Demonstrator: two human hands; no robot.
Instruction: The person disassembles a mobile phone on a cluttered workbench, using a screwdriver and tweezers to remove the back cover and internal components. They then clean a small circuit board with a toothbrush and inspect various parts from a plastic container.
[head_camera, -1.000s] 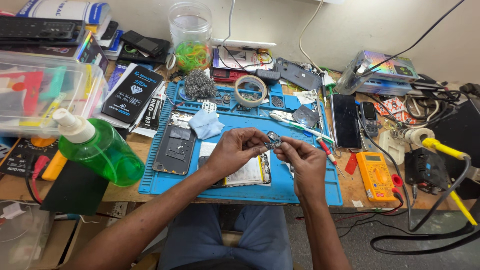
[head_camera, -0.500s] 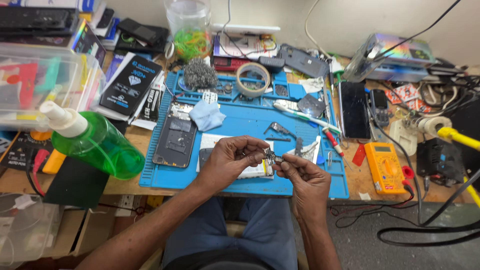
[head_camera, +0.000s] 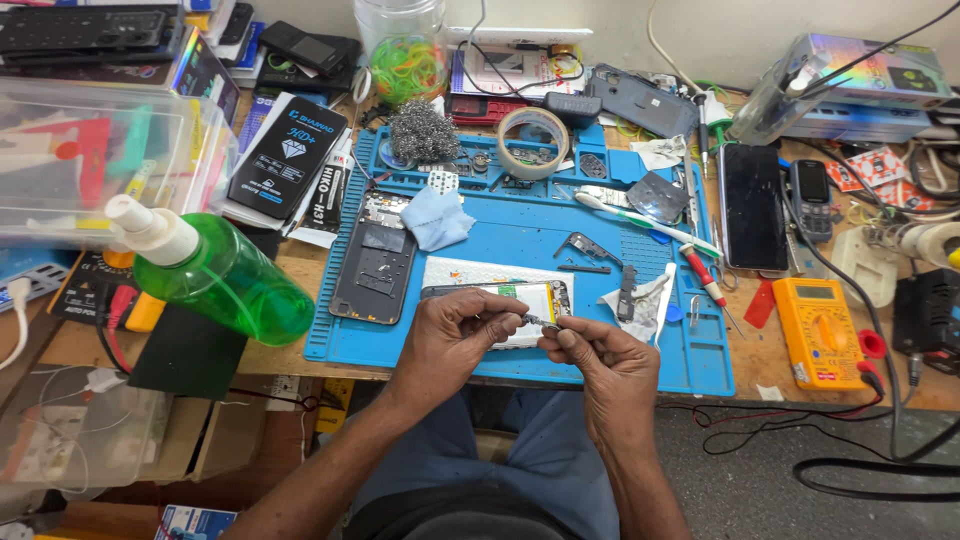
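Fingers (head_camera: 505, 322) of both hands pinching one small metal part (head_camera: 548, 323); one opened phone (head_camera: 500, 298) beneath; one green bottle (head_camera: 225, 275).

Blue work mat (head_camera: 520, 240), green spray bottle (head_camera: 235, 285) — orange multimeter (head_camera: 818, 332), pale-blue cloth (head_camera: 440, 218)

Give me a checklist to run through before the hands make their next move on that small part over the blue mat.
1. Both hands on the part: left hand and right hand meet at a small metal part pinched between the fingertips. Ok.
2. Exact grip on the part: too small to make out. Cannot tell.
3. Opened phone lying flat on the blue mat, just beyond the hands. Ok.
4. Loose small pieces on the mat to the right of the phone, close to the right hand and easy to knock. Not ok.
5. Green spray bottle lies tilted at the mat's left edge, apart from the left hand. Ok.
6. Red-handled screwdriver within reach on the right of the mat. Ok.
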